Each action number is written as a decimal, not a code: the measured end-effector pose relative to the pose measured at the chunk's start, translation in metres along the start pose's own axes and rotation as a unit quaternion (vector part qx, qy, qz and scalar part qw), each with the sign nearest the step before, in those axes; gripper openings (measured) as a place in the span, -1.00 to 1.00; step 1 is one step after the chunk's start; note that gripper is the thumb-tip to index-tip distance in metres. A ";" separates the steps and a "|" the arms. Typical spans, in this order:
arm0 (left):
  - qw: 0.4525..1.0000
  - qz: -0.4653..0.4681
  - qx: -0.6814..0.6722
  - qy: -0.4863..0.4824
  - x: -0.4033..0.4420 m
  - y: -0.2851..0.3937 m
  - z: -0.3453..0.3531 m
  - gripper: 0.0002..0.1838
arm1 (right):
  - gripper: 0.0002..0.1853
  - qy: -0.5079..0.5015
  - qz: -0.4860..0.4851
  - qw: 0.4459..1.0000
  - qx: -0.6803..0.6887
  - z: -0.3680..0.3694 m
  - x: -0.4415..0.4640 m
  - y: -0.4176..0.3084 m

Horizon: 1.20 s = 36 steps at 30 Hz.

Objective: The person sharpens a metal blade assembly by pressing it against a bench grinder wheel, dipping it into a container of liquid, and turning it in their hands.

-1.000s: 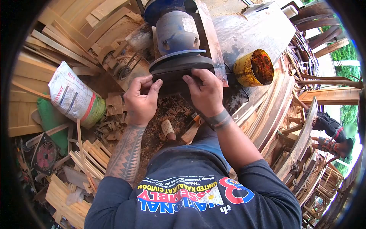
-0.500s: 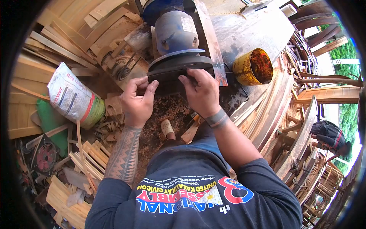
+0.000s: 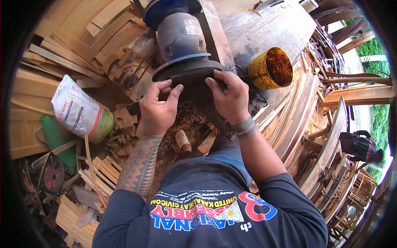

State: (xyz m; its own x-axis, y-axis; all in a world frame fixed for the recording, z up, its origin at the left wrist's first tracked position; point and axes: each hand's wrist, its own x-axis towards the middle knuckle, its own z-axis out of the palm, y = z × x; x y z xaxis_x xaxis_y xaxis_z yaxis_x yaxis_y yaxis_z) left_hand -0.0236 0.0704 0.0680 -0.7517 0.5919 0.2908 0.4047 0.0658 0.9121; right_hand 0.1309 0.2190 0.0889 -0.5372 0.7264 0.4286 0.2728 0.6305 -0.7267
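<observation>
At right: stacked timber (image 3: 285, 124), long and rough-edged. Far side: pale tabletop (image 3: 273, 27), stained dark in patches. At left: creased, printed sack (image 3: 82, 109), leaning. Ahead: blue motor (image 3: 180, 37), scuffed, cylindrical. Right of motor: yellow bucket (image 3: 259, 68), round-mouthed, streaked. On the motor's near end: dark disc (image 3: 186, 69), flat. Left hand (image 3: 159, 107) and right hand (image 3: 231, 99): narrow pinch at opposite ends of dark strip (image 3: 194, 79), located along the disc's near edge; contact with disc not discernible. Below: loose shavings (image 3: 190, 118).

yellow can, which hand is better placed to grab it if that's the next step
Probably the right hand: it is nearer the yellow can, while the left hand is farther off. Both seem occupied at the dark disc.
</observation>
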 end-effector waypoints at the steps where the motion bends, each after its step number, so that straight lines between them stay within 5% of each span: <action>1: 1.000 -0.004 0.002 -0.003 0.000 0.003 0.002 -0.69 | -0.76 0.000 0.003 1.000 0.001 -0.002 0.000 0.001; 30: 0.999 0.021 0.018 -0.018 -0.001 0.021 0.065 -0.68 | -0.78 0.010 0.056 0.998 0.028 -0.046 0.005 0.045; 34: 0.994 0.083 0.066 0.003 0.000 0.028 0.065 -0.72 | -0.74 0.007 0.098 0.993 0.067 -0.053 0.009 0.034; 36: 0.998 0.046 0.011 0.033 -0.005 0.028 0.072 -0.72 | -0.75 -0.019 0.024 0.999 0.013 -0.070 0.012 0.027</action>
State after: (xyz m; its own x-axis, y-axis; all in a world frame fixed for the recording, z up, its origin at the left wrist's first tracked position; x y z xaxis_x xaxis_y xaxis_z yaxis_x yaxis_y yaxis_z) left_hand 0.0288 0.1276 0.0713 -0.7440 0.5413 0.3917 0.4839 0.0323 0.8745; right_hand 0.1878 0.2637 0.1115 -0.5542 0.7442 0.3729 0.2787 0.5881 -0.7593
